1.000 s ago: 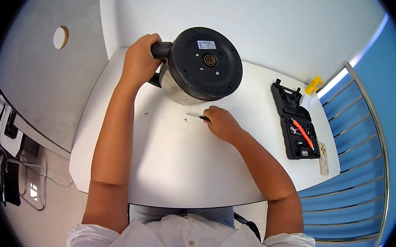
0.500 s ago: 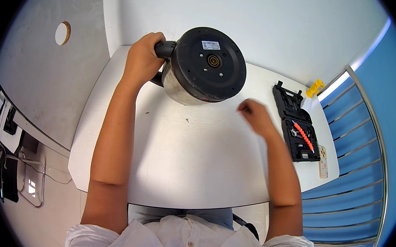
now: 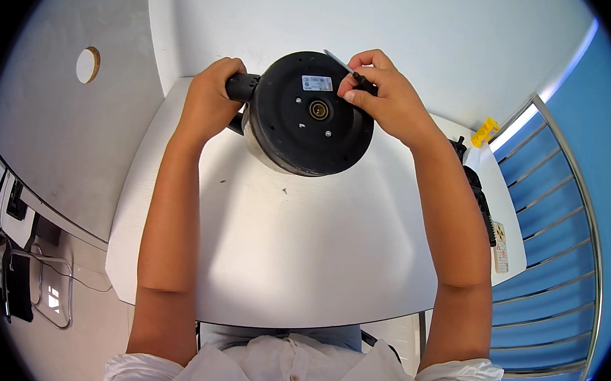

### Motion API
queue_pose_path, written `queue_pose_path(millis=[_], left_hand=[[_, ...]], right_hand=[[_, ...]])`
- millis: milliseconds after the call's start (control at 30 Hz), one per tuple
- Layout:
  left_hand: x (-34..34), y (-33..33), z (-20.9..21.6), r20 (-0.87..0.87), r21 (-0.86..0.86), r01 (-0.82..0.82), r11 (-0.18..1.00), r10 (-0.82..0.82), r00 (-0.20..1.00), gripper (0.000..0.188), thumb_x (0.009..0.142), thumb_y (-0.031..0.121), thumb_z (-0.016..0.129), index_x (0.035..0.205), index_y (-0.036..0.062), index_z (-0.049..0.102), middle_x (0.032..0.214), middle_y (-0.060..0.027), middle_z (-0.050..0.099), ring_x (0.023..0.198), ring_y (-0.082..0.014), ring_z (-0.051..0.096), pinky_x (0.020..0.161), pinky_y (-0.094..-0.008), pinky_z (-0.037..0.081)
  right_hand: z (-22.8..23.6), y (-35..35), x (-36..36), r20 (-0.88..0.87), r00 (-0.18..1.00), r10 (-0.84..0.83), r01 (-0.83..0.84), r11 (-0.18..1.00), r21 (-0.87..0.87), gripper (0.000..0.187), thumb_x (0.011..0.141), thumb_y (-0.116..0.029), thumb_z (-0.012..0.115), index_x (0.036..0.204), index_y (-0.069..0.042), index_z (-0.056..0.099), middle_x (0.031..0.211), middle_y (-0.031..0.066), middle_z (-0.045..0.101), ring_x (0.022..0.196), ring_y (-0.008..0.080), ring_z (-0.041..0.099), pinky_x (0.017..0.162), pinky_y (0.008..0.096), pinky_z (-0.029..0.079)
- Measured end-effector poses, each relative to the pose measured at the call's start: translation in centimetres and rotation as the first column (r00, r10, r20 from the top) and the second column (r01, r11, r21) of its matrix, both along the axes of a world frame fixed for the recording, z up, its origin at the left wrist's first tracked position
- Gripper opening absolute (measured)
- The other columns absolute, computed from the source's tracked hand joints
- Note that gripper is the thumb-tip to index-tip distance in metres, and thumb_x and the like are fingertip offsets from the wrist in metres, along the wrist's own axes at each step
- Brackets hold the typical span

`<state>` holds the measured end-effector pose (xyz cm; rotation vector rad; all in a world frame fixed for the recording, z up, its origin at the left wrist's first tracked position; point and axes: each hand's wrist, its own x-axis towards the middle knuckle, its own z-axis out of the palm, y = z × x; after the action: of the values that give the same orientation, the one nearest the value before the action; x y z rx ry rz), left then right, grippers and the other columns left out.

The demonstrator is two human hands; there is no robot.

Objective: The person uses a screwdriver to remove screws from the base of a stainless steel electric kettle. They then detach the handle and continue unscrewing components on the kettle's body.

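An electric kettle [image 3: 284, 136] lies tipped over on the white table, its round black base turned up towards me. A pale label, a round metal connector in the middle and several screws show on that base. My left hand [image 3: 214, 99] is closed round the kettle's black handle [image 3: 242, 87] at its left. Over the base's upper right edge, my right hand [image 3: 390, 97] pinches a screwdriver [image 3: 364, 84] by its black handle. The thin metal shaft points up and left. Whether its tip touches the base, I cannot tell.
A black tool case [image 3: 477, 188] lies on the right of the table, mostly behind my right arm. Beside it are a pale remote control [image 3: 500, 248] and a yellow object [image 3: 485, 132]. Metal railing bars [image 3: 558, 229] stand past the right edge; a grey panel [image 3: 69, 124] is at left.
My right hand has risen up and left from beside the tool case to the kettle's base, where the screwdriver now shows. The kettle's base has shifted slightly, turning more squarely towards me.
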<state>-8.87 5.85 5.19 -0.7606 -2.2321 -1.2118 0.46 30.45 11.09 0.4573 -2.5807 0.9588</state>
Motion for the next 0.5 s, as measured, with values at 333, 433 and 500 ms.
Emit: queue_pose_path(millis=[333,433,500], left_hand=[[0.14,-0.02,-0.07,-0.069,-0.014,-0.007,1.0,0.006,0.998,0.02,0.066,-0.002,0.067,0.08,0.0043,0.054,0.077,-0.0089,0.055,0.072,-0.0289,0.053,0.065,-0.0359,0.043],[0.19,0.16,-0.02,-0.061,-0.009,-0.005,1.0,0.005,0.998,0.02,0.066,-0.002,0.067,0.08,0.0042,0.054,0.077,-0.0089,0.056,0.073,-0.029,0.054,0.066,-0.036,0.043],[0.0,0.15,-0.16,-0.067,-0.013,-0.006,1.0,0.005,0.998,0.021,0.066,-0.003,0.066,0.081,0.0041,0.053,0.077,-0.009,0.055,0.072,-0.0282,0.053,0.067,-0.0348,0.044]], right_hand=[[-0.09,0.13,-0.49,0.03,0.999,-0.015,0.013,0.996,0.084,0.004,0.083,-0.008,0.061,0.082,-0.006,0.065,0.133,0.0055,0.041,0.111,0.0219,0.049,0.097,0.0339,0.04],[-0.24,0.49,-0.62,0.07,0.997,-0.013,0.01,0.999,0.039,0.004,0.082,-0.008,0.062,0.083,-0.006,0.065,0.133,0.0059,0.041,0.112,0.0217,0.049,0.097,0.034,0.039],[-0.34,0.53,-0.79,0.083,0.997,0.002,-0.002,1.0,0.001,0.004,0.083,-0.008,0.063,0.083,-0.007,0.066,0.133,0.0069,0.041,0.113,0.0229,0.048,0.097,0.0344,0.04]])
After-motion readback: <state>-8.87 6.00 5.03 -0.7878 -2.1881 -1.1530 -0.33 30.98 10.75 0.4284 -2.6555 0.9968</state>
